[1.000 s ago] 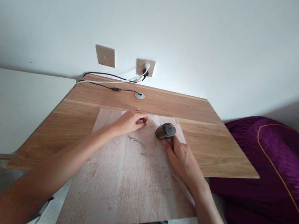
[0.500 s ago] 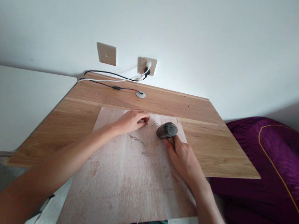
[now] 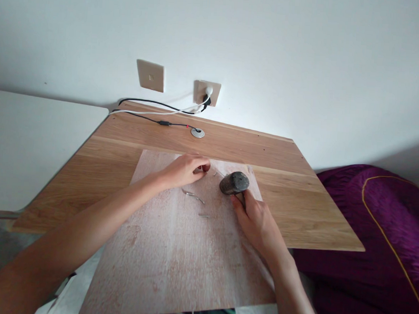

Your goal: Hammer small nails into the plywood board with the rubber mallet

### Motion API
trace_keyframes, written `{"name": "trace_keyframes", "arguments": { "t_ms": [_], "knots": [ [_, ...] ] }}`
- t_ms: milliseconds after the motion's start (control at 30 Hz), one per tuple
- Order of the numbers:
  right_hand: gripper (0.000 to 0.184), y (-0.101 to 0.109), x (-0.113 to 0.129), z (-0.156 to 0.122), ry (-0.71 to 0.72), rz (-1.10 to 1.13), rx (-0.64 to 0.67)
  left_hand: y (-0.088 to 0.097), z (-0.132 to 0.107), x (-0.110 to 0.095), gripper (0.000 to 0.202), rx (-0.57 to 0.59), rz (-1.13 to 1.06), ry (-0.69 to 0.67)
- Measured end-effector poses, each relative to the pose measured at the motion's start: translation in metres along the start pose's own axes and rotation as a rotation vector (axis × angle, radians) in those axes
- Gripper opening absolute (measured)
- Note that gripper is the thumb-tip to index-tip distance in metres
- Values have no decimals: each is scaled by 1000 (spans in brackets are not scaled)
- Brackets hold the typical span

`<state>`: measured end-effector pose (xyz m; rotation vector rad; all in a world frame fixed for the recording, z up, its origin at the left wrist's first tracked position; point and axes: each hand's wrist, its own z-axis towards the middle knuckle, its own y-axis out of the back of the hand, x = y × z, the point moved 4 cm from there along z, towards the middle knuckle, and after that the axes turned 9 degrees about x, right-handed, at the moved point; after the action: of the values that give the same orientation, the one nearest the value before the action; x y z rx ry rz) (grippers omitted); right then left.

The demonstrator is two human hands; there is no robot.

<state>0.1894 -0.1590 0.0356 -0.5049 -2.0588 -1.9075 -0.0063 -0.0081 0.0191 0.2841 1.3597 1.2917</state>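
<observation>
My right hand (image 3: 257,215) is wrapped round the handle of a mallet, gripping it close under its dark, thick head (image 3: 235,183). The mallet head is over the right part of a pale, worn wooden board (image 3: 174,250). Near the board's far edge, my left hand (image 3: 189,169) has its fingers curled together; what they pinch, if anything, is hidden. Bent nails (image 3: 194,196) lie on the board just below the left hand. Closer to me lies another nail (image 3: 204,216). One small nail (image 3: 215,174) is between the left hand and the mallet.
Under the board is a wooden table (image 3: 309,216) set against a white wall. Cables (image 3: 155,114) run along its back to a wall socket (image 3: 214,92) and a round grommet (image 3: 197,133). A white panel (image 3: 33,154) stands at left, purple fabric (image 3: 330,280) at right.
</observation>
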Motion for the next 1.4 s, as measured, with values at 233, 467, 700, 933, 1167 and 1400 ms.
{"name": "trace_keyframes", "arguments": {
  "t_ms": [233,467,700,933,1167,1400],
  "knots": [
    [20,-1,1,0,6,0,-8,1,0,-2,12,-3,12,-12],
    [21,0,1,1,-11,13,17,-1,1,1,13,-26,15,-32],
    [23,0,0,0,-4,18,14,0,0,0,15,-34,-1,-27],
    [23,-1,0,0,12,10,4,1,0,0,12,-18,11,-15],
    [22,-1,-1,0,11,-8,5,-1,1,3,13,-15,-25,-26],
    [22,0,-1,2,33,-12,6,-3,2,5,12,-21,-82,-5]
  ]
}}
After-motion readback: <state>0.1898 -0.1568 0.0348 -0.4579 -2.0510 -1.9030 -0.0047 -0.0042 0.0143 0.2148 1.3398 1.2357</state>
